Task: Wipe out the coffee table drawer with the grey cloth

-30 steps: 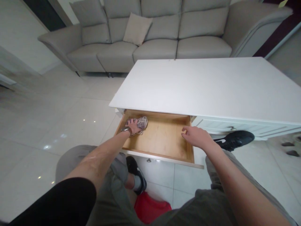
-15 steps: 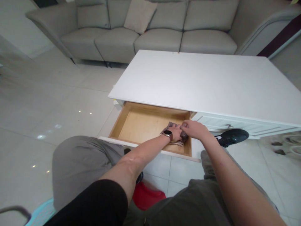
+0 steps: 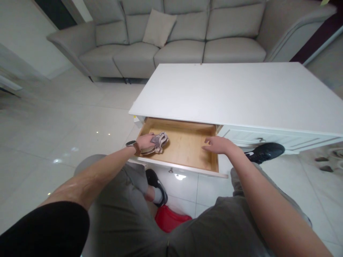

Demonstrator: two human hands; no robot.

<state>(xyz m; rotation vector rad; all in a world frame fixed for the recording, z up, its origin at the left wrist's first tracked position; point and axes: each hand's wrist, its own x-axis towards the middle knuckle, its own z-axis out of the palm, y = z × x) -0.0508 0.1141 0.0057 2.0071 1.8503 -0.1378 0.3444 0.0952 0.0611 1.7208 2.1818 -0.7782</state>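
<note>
A pulled-out wooden drawer (image 3: 184, 146) with a white front juts from the white coffee table (image 3: 227, 92). In its left end, my left hand (image 3: 145, 141) grips a crumpled patterned cloth (image 3: 160, 141); the fingers are partly hidden by the folds. Over the drawer's right end hangs my right hand (image 3: 218, 144), its fingers slightly curled and apart with nothing between them. A small metal knob (image 3: 170, 170) shows on the drawer front.
Behind the table stands a grey sofa (image 3: 182, 53) with a beige cushion (image 3: 159, 28). A red plastic object (image 3: 171, 218) lies on the tiled floor between my legs. My shoes (image 3: 265, 152) flank the drawer. A closed drawer front (image 3: 257, 139) is at the right.
My left hand has moved with the cloth from the drawer's right end to its left end. My right hand has let go of the cloth and stays near the right side.
</note>
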